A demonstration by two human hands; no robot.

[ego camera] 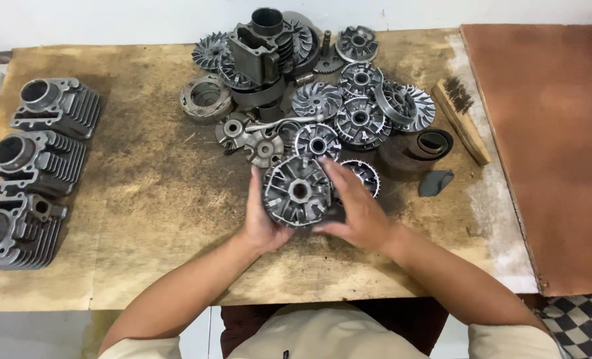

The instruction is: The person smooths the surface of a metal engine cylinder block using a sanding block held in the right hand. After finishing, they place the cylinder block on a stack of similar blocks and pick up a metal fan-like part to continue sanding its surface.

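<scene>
Finned metal disc (298,191), round, grey, with a hexagonal hole at its centre: held between both my hands just above the table (143,219), near its front edge and a little right of middle.

Head view, hands:
- Left hand (261,216) cups the disc's left rim, fingers curled up along the edge, palm below. Closed on the disc.
- Right hand (354,207) grips the right rim, fingers laid flat across the edge, thumb underneath. Also closed on the disc.
- Disc face tilted toward me; radial ribs visible.

Head view, surroundings:
- Pile of metal parts (322,100) directly beyond the disc, toward the far edge: more finned discs, small hubs, rings, all grey and touching or overlapping one another.
- One dark finned cylinder (263,46) sits on top of the pile at the back.
- Three more engine cylinders (33,166) stand in a column along the left edge of the table, well apart from the pile, each with cooling fins and a round bore.
- Wire brush (462,116) with wooden handle lies right of the pile, angled.
- Dark rolled strip (419,149) lies between the brush and the pile; small dark wedge-shaped piece (435,181) just in front of it.
- Table surface is stained, worn plywood; a reddish-brown board (555,153) adjoins on the right.
</scene>
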